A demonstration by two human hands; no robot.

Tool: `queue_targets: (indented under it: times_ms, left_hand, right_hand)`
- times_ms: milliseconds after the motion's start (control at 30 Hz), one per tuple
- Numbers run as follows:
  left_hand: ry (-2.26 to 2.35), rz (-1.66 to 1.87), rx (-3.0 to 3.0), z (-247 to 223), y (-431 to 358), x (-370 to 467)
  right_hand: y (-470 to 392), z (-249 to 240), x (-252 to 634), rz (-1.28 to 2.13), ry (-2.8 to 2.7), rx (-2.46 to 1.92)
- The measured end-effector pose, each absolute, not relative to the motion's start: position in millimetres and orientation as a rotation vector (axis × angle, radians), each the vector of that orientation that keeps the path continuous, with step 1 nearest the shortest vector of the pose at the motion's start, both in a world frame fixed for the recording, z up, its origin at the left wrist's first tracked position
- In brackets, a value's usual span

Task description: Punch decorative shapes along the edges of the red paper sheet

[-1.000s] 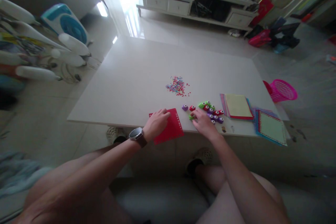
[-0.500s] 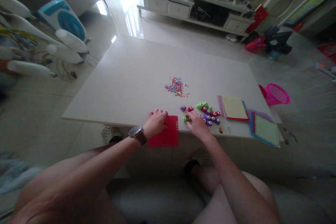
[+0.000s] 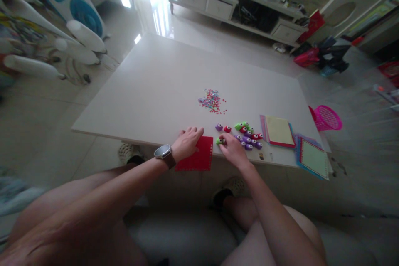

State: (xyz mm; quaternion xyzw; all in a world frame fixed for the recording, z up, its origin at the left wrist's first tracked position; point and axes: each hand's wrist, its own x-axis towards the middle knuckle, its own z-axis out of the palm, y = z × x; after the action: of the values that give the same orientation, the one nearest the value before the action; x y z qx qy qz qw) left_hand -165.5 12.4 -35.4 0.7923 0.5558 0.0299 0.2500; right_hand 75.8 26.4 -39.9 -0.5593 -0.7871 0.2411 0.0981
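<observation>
Left hand (image 3: pixel 187 145), its fingers loosely apart, rests on the far left part of one red sheet (image 3: pixel 205 155); right hand (image 3: pixel 232 148) is clamped on one green punch (image 3: pixel 218 141) just beside that sheet's far right corner. Beyond this corner stand one purple punch (image 3: pixel 219 127) and one red punch (image 3: pixel 227 129); farther right of the sheet lies a cluster of punches (image 3: pixel 247 140), at least ten, too crowded to count exactly. Two paper stacks (image 3: pixel 278 130) lie right of the sheet, past the cluster; one confetti heap (image 3: pixel 211 100) lies beyond it. Compared with one second earlier, the red sheet has turned, and the green punch is nearer its corner. The sheet is thin, flat paper with rows of small cutouts along its near and right edges, overhanging the smooth white bench (image 3: pixel 149 91). Each punch is small and rounded, with white eye-like spots.
</observation>
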Motion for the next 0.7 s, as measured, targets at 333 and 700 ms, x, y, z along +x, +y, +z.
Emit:
queue_targets:
  times_ms: [333, 700]
  left_hand:
    - [1.459, 0.102, 2.202, -41.9, 12.7, -166.1]
    - [1.435, 0.098, 2.170, -41.0, 13.8, -165.6]
  right_hand:
    - [23.2, -37.1, 70.0, 0.599, -2.383, -1.632]
    - [21.2, -35.2, 68.5, 0.563, -2.392, -1.704]
